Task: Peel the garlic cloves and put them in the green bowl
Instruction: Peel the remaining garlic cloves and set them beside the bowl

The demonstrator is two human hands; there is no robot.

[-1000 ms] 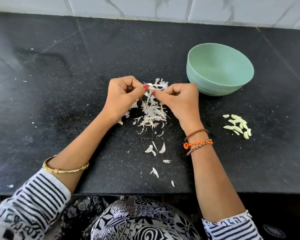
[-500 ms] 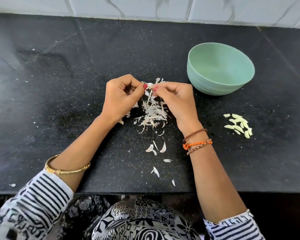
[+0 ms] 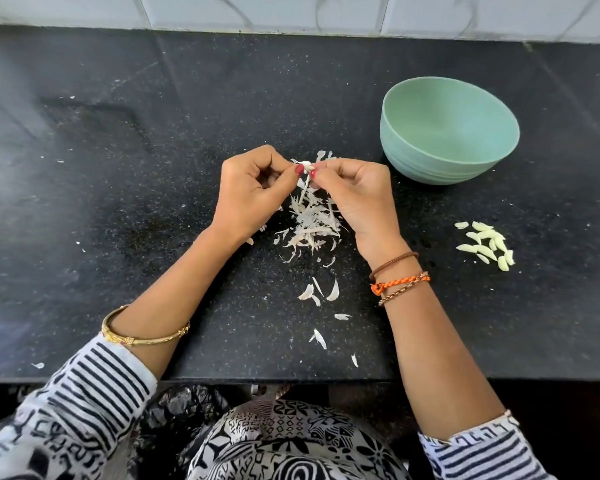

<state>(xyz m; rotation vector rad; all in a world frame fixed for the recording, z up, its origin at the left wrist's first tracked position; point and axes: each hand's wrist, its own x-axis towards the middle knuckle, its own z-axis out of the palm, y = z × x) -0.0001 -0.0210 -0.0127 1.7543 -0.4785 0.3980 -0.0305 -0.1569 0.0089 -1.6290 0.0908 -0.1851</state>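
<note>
- While the whole scene sits on a black speckled stone counter [image 3: 125, 209], a strip of pale marbled wall tiles [image 3: 291, 12] runs along the back edge, and that's all of the room you get.
- Counter's front edge cuts across the bottom, with a black-and-white patterned top [image 3: 291, 441] below it and striped sleeves [image 3: 94, 386] on both arms.
- No brands, labels or readable writing anywhere that I can spot.
- Left hand [image 3: 250, 192] and right hand [image 3: 354, 195] meet in the middle, fingers curled, both pinching the same small garlic clove [image 3: 307, 166] between thumb and fingertips. The clove is right at the point where the red-painted thumbnails come together, held up off the counter, with a strip of skin dangling down from it.
- Directly under the hands is a pile of papery peels [image 3: 309, 223], with a few loose flakes scattered nearer the counter's front edge.
- Green bowl [image 3: 449, 129] stands upright to the right and further back from the hands, near the right hand but not touching. What shows of its inside looks bare.
- Peeled cloves [image 3: 487, 245] lie in a little cluster on the counter, well to the right of the right wrist, not in the bowl.
- Gold bangle [image 3: 146, 336] on the left forearm, orange cord bracelet [image 3: 400, 282] plus a brown one and a chain on the right wrist.
</note>
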